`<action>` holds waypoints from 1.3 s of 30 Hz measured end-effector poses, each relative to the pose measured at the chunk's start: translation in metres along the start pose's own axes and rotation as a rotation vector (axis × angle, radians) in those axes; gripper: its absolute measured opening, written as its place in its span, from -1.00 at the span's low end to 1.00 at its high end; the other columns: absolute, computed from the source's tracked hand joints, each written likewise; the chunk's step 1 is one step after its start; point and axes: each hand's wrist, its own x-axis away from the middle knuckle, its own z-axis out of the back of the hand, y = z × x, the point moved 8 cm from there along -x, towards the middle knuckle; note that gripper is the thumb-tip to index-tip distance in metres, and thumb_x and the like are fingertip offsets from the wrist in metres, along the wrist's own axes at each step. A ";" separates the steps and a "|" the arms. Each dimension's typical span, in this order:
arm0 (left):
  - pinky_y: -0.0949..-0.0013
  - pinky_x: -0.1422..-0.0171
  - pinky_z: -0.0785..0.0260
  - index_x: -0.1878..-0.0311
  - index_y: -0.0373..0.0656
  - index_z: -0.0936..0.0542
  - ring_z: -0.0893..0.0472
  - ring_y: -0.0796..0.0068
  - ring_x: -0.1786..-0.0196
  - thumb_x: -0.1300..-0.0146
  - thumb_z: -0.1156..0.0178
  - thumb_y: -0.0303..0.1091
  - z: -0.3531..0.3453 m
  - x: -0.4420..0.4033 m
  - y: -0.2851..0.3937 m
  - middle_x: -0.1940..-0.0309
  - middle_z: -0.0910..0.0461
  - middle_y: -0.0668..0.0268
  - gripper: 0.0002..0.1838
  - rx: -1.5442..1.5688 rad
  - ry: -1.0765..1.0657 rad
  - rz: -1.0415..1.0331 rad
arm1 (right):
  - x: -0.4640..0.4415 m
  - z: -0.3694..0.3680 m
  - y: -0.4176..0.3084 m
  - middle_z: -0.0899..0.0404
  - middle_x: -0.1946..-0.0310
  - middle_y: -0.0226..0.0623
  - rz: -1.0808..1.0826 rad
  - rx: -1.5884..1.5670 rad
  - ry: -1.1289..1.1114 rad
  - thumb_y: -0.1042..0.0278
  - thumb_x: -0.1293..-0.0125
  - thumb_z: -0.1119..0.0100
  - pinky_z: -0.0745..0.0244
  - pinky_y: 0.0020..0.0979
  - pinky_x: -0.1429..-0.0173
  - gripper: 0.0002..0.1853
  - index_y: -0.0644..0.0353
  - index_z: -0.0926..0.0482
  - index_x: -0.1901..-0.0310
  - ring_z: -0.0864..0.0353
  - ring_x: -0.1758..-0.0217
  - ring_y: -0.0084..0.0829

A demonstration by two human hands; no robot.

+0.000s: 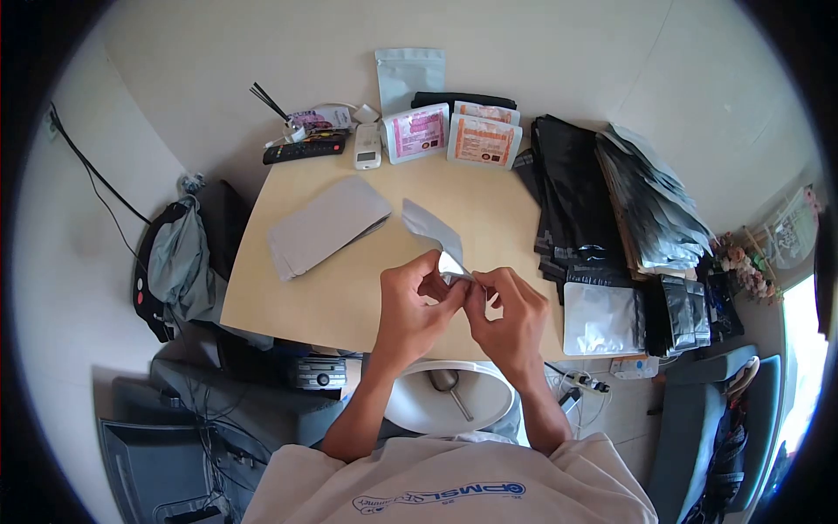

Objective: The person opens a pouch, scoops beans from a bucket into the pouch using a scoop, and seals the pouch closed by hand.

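My left hand (413, 306) and my right hand (508, 316) are close together over the front of the table, thumbs and fingers pinched on a silver foil pouch (429, 227). The pouch is bent, its far part leaning away to the upper left, and a bright shiny fold shows between my fingers. Just below the hands, a white tub (403, 403) holds a metal scoop (447, 384). Left of the pouch lies a stack of flat grey pouches (327, 225). My fingers partly hide the pouch's near edge.
Black bags (572, 188), silver bags (650, 205) and a clear-fronted pouch (602, 319) fill the table's right side. Along the back are printed pouches (484, 140), a white remote (367, 147) and a black remote (304, 148). A power strip (587, 382) lies below right.
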 end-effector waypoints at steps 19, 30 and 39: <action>0.58 0.48 -0.15 0.48 -0.18 -0.32 -0.32 0.78 0.55 0.05 -0.17 -0.67 -0.007 0.025 0.029 0.65 -0.32 0.48 -0.77 -0.041 -0.020 -0.123 | 0.017 -0.003 -0.008 -0.61 0.22 -0.22 -0.161 0.052 -0.172 0.53 0.11 -0.29 -0.51 -0.22 0.27 -0.49 0.17 -0.43 0.02 -0.66 0.21 -0.13; 0.58 0.60 0.07 0.56 -0.15 -0.21 -0.10 0.79 0.67 0.02 -0.14 -0.71 0.011 0.083 0.040 0.73 -0.13 0.47 -0.68 -0.148 0.289 -0.336 | 0.049 -0.002 -0.039 -0.63 -0.06 -0.14 -0.063 -0.091 -0.104 0.62 0.20 -0.23 -0.58 -0.26 -0.02 -0.28 0.17 -0.48 -0.18 -0.66 -0.06 -0.10; 0.50 0.10 -0.39 0.09 -0.15 -0.34 -0.56 0.59 0.17 0.04 -0.35 -0.56 -0.003 0.130 0.009 0.26 -0.52 0.34 -0.54 0.249 -0.075 -0.055 | 0.086 0.029 -0.078 -0.60 -0.12 -0.14 0.229 0.076 0.142 0.56 0.26 -0.32 -0.60 -0.26 -0.03 -0.30 0.16 -0.59 -0.12 -0.63 -0.12 -0.06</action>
